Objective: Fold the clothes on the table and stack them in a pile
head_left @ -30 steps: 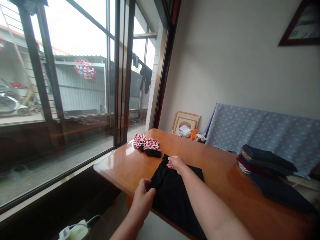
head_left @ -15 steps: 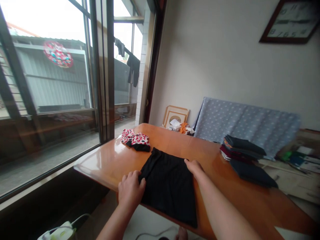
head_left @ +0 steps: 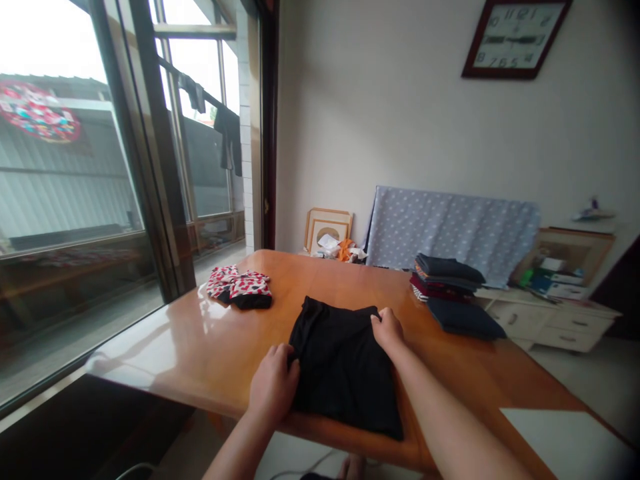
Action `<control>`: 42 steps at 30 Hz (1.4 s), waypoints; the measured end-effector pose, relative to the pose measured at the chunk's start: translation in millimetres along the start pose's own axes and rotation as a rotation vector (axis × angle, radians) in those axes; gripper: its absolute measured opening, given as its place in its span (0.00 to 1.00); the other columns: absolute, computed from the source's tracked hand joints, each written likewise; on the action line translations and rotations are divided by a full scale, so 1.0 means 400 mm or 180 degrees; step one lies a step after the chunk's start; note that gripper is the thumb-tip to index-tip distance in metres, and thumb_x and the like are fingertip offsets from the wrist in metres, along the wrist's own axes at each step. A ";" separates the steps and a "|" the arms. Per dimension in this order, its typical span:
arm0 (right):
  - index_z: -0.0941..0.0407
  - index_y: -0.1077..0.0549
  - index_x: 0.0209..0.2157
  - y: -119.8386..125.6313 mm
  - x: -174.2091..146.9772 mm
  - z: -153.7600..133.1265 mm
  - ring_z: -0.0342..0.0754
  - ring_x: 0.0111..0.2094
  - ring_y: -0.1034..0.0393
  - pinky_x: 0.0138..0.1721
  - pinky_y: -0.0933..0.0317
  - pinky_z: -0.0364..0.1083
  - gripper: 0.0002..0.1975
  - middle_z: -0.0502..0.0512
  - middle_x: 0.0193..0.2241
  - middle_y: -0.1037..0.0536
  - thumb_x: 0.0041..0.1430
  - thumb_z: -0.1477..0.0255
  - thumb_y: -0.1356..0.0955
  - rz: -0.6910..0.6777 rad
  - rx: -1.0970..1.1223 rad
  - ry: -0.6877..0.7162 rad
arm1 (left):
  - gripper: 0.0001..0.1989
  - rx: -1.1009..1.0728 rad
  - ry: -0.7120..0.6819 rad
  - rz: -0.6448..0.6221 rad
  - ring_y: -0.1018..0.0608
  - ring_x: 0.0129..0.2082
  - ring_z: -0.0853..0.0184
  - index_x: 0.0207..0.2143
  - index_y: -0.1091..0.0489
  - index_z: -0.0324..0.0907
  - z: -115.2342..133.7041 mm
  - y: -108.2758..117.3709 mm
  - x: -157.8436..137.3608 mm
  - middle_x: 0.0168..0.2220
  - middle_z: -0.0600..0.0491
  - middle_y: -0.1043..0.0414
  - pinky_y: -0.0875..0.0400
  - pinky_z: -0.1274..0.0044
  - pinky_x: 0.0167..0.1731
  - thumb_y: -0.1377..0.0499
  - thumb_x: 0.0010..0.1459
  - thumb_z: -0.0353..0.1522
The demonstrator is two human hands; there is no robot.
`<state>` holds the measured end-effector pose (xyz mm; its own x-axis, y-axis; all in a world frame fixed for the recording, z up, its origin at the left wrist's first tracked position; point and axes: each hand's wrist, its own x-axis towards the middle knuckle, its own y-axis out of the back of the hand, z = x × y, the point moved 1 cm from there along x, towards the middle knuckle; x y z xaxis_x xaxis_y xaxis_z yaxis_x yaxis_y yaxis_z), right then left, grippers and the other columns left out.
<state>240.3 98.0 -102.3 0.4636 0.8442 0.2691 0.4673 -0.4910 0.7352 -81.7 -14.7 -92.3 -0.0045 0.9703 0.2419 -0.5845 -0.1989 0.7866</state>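
Observation:
A black garment (head_left: 345, 370), shaped like a skirt, lies spread near the front edge of the wooden table (head_left: 240, 353). My left hand (head_left: 275, 380) is closed on its left side, fingers curled round the cloth. At the upper right corner, my right hand (head_left: 387, 330) pinches the fabric between thumb and fingers. Some slight wrinkles run across the cloth. Beyond it to the left is a white garment with red and dark spots (head_left: 245, 287), bunched or folded, with a black band along its front.
Folded dark clothes (head_left: 447, 277) are stacked at the table's right side, with a folded navy piece (head_left: 465, 319) beside them. A white sheet (head_left: 560, 437) lies at the near right. A dotted blue-grey cloth (head_left: 445, 223) hangs behind, next to a white cabinet (head_left: 565, 327).
The view has turned right, so the scene has shifted left. Both hands keep to the black garment, and its lower edge has moved slightly up from the table's front edge.

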 end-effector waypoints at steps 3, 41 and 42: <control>0.55 0.31 0.42 0.067 0.053 0.078 0.53 0.40 0.26 0.37 0.40 0.45 0.09 0.59 0.37 0.22 0.62 0.65 0.34 0.0105 -0.0350 -0.0096 | 0.10 -0.0252 -0.0387 -0.0158 0.24 0.43 0.62 0.45 0.29 0.44 0.068 -0.068 0.003 0.46 0.48 0.27 0.34 0.75 0.43 0.46 0.61 0.32; 0.51 0.37 0.65 0.050 -0.262 -0.142 0.57 0.71 0.58 0.69 0.73 0.63 0.29 0.57 0.68 0.42 0.70 0.53 0.44 -0.2160 -0.0120 0.2233 | 0.14 0.0350 0.0311 -0.0327 0.21 0.44 0.57 0.37 0.24 0.47 0.169 -0.231 0.450 0.42 0.50 0.20 0.33 0.71 0.41 0.45 0.61 0.44; 0.51 0.37 0.65 0.051 -0.261 -0.142 0.57 0.71 0.58 0.69 0.73 0.63 0.29 0.57 0.68 0.42 0.69 0.53 0.44 -0.2173 -0.0108 0.2228 | 0.14 0.0399 0.0345 -0.0306 0.22 0.45 0.56 0.37 0.25 0.47 0.167 -0.230 0.456 0.42 0.49 0.20 0.32 0.69 0.43 0.47 0.62 0.43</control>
<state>158.7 12.0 -80.2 -0.4551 0.8869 0.0794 0.4423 0.1478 0.8846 25.5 171.4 -82.6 -0.0448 0.9935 0.1051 -0.4808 -0.1136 0.8694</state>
